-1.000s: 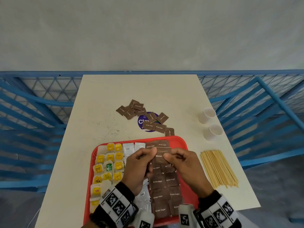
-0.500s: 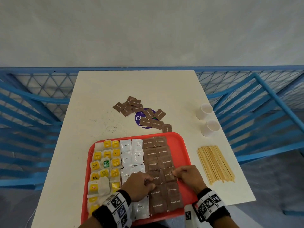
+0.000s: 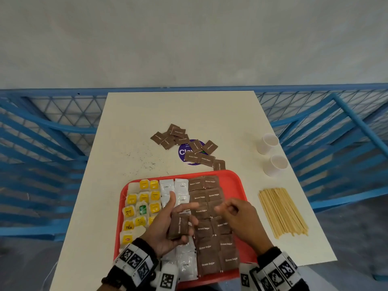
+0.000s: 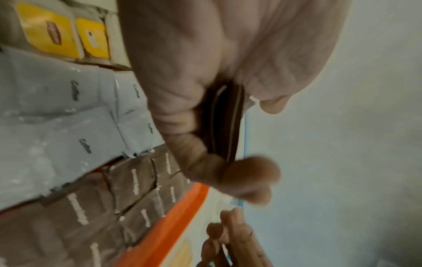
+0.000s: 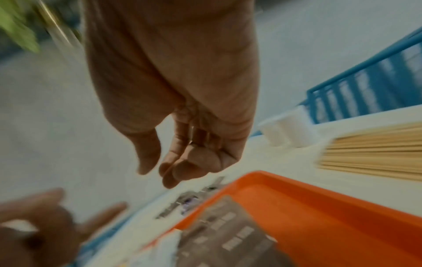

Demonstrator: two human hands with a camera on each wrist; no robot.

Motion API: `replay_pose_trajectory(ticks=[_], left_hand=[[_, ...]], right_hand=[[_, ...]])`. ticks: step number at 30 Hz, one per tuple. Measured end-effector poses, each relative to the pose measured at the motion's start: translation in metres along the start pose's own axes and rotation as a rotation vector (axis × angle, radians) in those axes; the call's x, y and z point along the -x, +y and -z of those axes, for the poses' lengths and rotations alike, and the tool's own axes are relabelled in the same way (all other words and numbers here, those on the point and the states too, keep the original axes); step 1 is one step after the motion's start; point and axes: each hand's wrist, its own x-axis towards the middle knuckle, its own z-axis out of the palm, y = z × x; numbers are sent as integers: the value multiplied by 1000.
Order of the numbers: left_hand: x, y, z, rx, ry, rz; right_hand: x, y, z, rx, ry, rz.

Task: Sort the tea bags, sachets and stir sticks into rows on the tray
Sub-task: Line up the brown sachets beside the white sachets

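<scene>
A red tray (image 3: 241, 185) holds yellow tea bags (image 3: 143, 198) on the left, white coffee sachets (image 3: 181, 187) in the middle and brown sugar sachets (image 3: 210, 244) in two columns on the right. My left hand (image 3: 180, 208) is palm up above the tray and grips a small stack of brown sachets (image 3: 178, 226); the left wrist view shows the stack (image 4: 226, 122) edge-on between thumb and fingers. Beside it my right hand (image 3: 228, 208) hovers with loosely curled fingers that hold nothing, as the right wrist view of the hand (image 5: 164, 168) confirms. Stir sticks (image 3: 282, 211) lie on the table right of the tray.
Loose brown sachets (image 3: 189, 145) lie scattered on the white table (image 3: 130, 127) beyond the tray, over a purple sticker. Two white paper cups (image 3: 273, 154) stand at the right edge. Blue railings (image 3: 42, 143) flank the table on both sides.
Both hands were down on the brown sachet rows half a second ago. They have lifted; the left has turned palm up with a stack of brown sachets, and the right has come away with nothing.
</scene>
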Motion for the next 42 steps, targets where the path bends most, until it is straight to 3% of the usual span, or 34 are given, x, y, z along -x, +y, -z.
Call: replay_pose_trajectory(ticks=[2, 5, 8, 13, 17, 20, 23, 28, 33, 38, 42], left_hand=[[6, 7, -6, 72, -76, 13], [11, 10, -12, 126, -175, 11], [19, 13, -14, 65, -227, -11], [29, 17, -12, -170, -117, -67], [34, 18, -7, -344, -42, -144], [34, 18, -1, -580, 45, -314], [35, 19, 2, -664, 126, -424], [39, 20, -4, -806, 118, -476], [41, 24, -10, -855, 179, -542], [39, 24, -19, -894, 201, -636], [39, 23, -20, -842, 148, -650]], right_hand=[[5, -35, -5, -38, -155, 140], [4, -58, -28, 203, -316, 362], [0, -63, -48, 346, -280, 423], [-6, -71, -48, 212, -185, 463], [-7, -69, -44, -41, -163, 321], [-6, -62, -34, -177, -108, 181], [-2, -59, -25, -350, -168, 57], [1, -67, -22, -422, -152, 82], [3, -67, -19, -577, -134, 6], [11, -66, -12, -506, -350, -3], [13, -59, -6, -493, -362, -25]])
